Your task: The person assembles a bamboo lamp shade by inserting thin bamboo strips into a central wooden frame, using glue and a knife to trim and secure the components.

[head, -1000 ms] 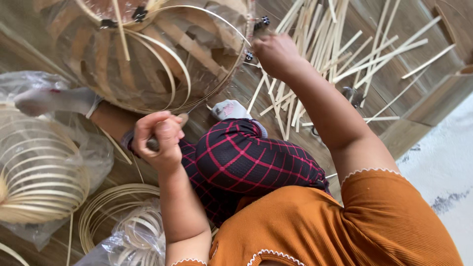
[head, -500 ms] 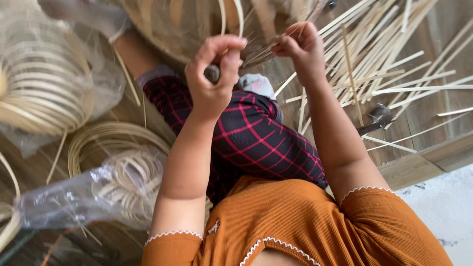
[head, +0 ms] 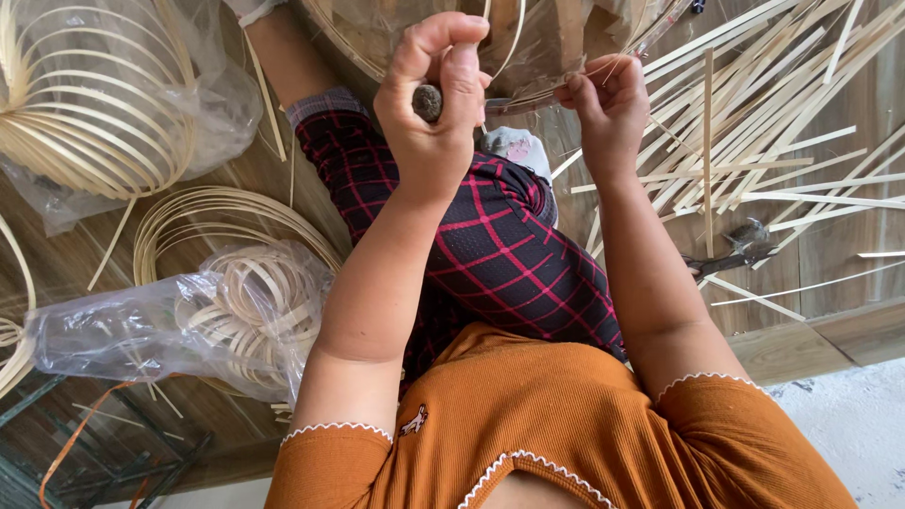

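The left hand (head: 436,99), now raised beside the right hand (head: 608,104), grips a dark tool handle (head: 427,102) while the right pinches a thin bamboo strip (head: 528,94) at the woven frame's rim (head: 603,66), so both have closed in on the weave.

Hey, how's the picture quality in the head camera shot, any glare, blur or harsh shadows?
Head view: soft, even daylight with no hard shadows; mild glare on the clear plastic bag; the left hand and right hand look fairly sharp; the bamboo strips bend slightly toward the frame edges, which suggests wide-angle distortion.
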